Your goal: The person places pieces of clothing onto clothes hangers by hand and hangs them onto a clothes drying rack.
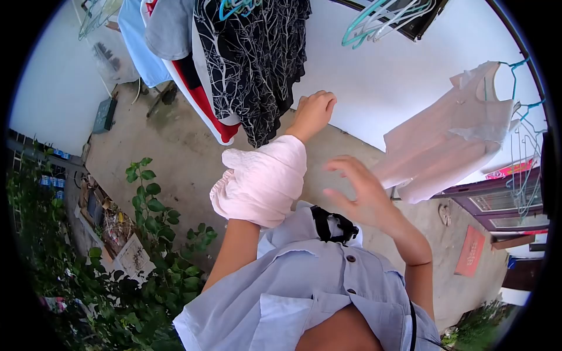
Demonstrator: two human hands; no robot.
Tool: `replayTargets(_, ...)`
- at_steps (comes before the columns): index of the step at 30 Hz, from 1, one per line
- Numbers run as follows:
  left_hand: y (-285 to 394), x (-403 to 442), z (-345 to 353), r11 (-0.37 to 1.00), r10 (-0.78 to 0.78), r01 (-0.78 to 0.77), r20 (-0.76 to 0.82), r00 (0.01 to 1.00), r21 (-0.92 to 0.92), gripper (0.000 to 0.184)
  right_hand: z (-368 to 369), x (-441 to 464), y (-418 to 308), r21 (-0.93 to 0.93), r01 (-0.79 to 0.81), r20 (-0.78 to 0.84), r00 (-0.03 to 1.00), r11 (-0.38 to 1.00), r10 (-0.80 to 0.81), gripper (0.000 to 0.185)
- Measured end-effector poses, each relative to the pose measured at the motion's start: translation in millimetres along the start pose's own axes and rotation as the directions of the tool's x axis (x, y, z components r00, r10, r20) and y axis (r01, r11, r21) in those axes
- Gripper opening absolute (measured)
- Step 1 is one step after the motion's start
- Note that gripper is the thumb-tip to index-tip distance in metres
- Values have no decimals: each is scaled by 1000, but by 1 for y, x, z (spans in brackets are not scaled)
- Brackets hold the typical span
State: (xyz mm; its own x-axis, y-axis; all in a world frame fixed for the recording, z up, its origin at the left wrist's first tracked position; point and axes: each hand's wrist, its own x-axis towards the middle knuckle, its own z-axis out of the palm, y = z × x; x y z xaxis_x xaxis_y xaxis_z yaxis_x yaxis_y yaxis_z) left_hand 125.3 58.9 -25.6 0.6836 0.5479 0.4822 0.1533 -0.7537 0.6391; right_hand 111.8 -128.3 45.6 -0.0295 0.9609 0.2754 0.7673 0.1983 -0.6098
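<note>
A pale pink garment is bunched around my left forearm, between wrist and elbow. Beyond it, my left hand sticks out with its fingers curled in, and nothing shows in it. My right hand is raised to the right of the bundle, thumb and fingers apart, holding nothing. Close to my left hand hangs a black garment with a white branch pattern. Past my right hand, a pale pink sleeveless top hangs on a teal hanger.
Light blue, grey and red-and-white clothes hang at the upper left. Bare hangers are bunched at the top right, with more at the right edge. Leafy plants grow at the lower left. A red mat lies on the concrete floor.
</note>
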Motion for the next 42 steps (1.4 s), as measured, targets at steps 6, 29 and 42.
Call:
replayTargets(6,-11,2,7,996,-39,49,-129,991,77,12,57,6,29,-154,197,181,969,968,-168,17)
replayTargets(29,48,-80,-51,894,-75,5,-139,987,-448,20,-74,-29,92,427,-386,193,922,818,335,15)
replayTargets(42,123,-66,-88,149,144,237,258,955,-960,54,-89,17,4,502,-181,138,982,846,128,36)
